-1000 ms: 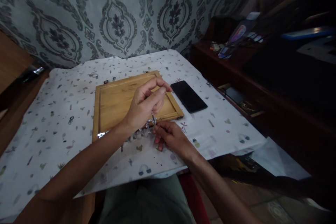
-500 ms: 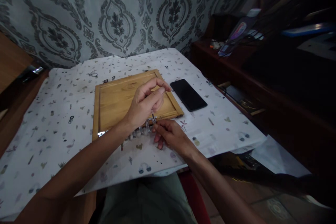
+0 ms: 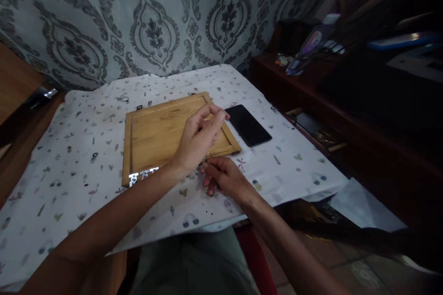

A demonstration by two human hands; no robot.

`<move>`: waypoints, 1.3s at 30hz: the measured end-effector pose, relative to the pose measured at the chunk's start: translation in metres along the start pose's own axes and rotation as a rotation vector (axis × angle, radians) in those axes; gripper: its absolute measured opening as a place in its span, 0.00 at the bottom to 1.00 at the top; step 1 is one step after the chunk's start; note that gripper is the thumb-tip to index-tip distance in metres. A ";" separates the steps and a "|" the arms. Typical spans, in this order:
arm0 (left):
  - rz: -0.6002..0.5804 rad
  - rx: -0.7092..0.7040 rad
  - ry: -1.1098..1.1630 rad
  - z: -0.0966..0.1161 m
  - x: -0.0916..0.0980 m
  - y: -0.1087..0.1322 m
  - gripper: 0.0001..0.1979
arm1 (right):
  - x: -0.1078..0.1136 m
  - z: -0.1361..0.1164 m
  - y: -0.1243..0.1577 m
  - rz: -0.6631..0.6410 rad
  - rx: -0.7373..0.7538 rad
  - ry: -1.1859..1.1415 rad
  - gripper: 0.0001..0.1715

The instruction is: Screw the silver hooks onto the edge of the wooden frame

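Observation:
A framed wooden board (image 3: 155, 133) lies on the patterned tablecloth. Along its near edge runs a shiny metal strip with hooks (image 3: 143, 174), partly covered by my left forearm. My left hand (image 3: 199, 136) hovers over the board's right part, thumb and fingers curled together; whatever they may hold is hidden. Just below the board's near edge, my right hand (image 3: 221, 175) is closed, thumb against forefinger, at a small piece of hardware too dim to name. The two hands are close together, the left one higher.
A black phone (image 3: 249, 124) lies right of the board. The white tablecloth (image 3: 294, 170) covers the table up to the patterned wall. On dark furniture at the right stands a bottle (image 3: 309, 46), with an open drawer (image 3: 318, 131) below. Brown furniture (image 3: 17, 87) borders the left side.
My left hand has shifted slightly right, and its forearm now covers the hooks near the right hand while more of the strip's left end shows. The right hand stays almost in place.

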State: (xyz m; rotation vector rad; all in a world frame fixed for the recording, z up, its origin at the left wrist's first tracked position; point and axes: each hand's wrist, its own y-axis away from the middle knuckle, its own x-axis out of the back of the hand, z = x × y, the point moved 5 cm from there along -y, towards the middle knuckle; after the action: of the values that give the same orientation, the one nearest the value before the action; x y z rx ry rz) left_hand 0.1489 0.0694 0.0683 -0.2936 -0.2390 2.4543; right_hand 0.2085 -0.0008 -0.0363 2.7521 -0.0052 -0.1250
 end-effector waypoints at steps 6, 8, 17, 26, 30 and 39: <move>-0.384 0.089 0.096 0.003 -0.010 -0.008 0.21 | 0.002 0.000 -0.001 0.003 -0.006 -0.011 0.14; -0.386 0.093 0.111 0.003 -0.006 -0.010 0.18 | 0.001 0.001 -0.001 -0.004 -0.016 -0.012 0.14; -0.006 0.018 0.090 0.002 0.002 -0.008 0.18 | 0.000 -0.002 0.000 -0.001 -0.056 -0.022 0.13; -0.378 0.056 0.139 0.002 -0.007 -0.012 0.20 | 0.000 -0.002 -0.001 -0.003 -0.036 -0.028 0.14; -0.073 -0.023 0.038 0.004 0.004 -0.012 0.19 | 0.000 -0.002 0.000 -0.005 -0.047 -0.024 0.13; -0.264 0.085 0.162 -0.002 -0.005 -0.015 0.25 | 0.001 0.003 -0.003 -0.017 -0.027 -0.005 0.15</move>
State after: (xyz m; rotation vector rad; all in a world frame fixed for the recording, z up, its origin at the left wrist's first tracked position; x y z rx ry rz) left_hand 0.1621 0.0782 0.0706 -0.3958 -0.0966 2.1607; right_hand 0.2096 0.0012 -0.0404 2.7254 0.0179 -0.1361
